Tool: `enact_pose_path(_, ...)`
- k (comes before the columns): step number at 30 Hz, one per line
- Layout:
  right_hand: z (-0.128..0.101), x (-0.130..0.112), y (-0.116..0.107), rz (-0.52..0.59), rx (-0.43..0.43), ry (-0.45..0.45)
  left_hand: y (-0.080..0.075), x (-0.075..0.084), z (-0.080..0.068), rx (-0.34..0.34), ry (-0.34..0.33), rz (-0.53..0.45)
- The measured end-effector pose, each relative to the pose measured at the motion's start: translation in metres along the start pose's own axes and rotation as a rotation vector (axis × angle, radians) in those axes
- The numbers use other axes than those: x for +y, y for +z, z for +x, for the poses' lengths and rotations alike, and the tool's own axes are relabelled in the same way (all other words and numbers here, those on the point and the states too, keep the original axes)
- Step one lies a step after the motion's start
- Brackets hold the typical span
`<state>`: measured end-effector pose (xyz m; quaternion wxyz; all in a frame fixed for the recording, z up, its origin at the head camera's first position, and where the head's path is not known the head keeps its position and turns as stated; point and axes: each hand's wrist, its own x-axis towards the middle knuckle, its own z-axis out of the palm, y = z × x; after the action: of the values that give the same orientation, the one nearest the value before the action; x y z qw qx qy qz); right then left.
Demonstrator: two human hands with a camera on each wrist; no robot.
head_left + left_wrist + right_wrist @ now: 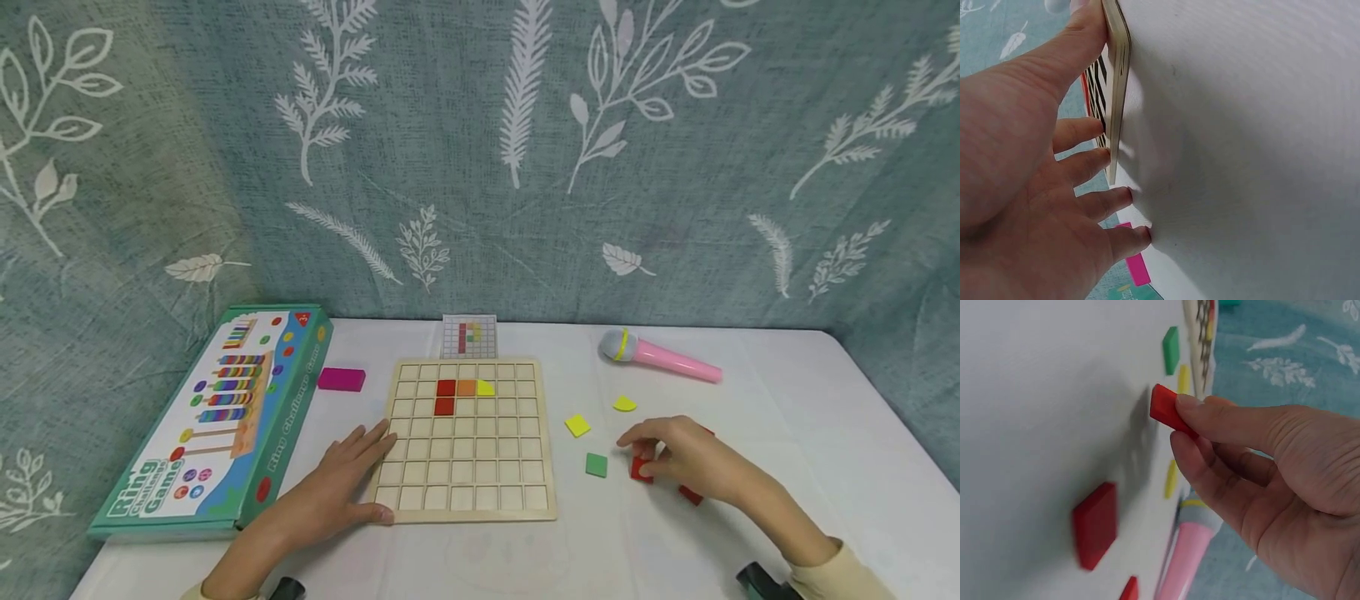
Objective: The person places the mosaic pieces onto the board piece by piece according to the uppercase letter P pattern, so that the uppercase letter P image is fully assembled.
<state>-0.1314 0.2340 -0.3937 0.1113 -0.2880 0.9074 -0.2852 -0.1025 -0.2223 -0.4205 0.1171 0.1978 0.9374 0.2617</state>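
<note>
Four coloured pieces sit in the wooden grid board (472,516), which lies flat on the white desk (480,557): in the second row from its far edge, a red tile (446,387), an orange tile (466,387) and a yellow rounded piece (485,387) run left to right, and a second red tile (444,407) fills the cell just nearer than the first. Along the board's left edge, the left hand (337,479) has its fingers spread, with the thumb at the near left corner; its grip is loose.

To the right of the board, the right hand (686,454) has its grip closed on a small red piece (1169,407), pinched between thumb and fingertips. Between that hand and the board lies a green tile (596,465); farther back, still right of the board, are a yellow tile (577,426) and a yellow curved piece (624,403). Under and beside the right hand rest a dark red tile (1095,526) and another red piece (1129,589), partly cut off in the right wrist view.

Just beyond the board's far edge is a printed card (469,337); a pink toy microphone (660,354) lies beyond it to the right. Left of the board are a magenta block (342,380) and a game box (210,417).
</note>
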Motion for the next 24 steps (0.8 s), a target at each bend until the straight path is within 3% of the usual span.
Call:
enact_pose_path(8, 0.025, -0.022, 0.000, -0.038, 0.028, -0.078, 0.000, 0.000, 0.000, -0.003, 0.003, 0.002)
enact_pose_path(24, 0.087, -0.057, 0.028, -0.021, 0.014, -0.215, 0.002, -0.004, 0.000, -0.001, -0.004, -0.004)
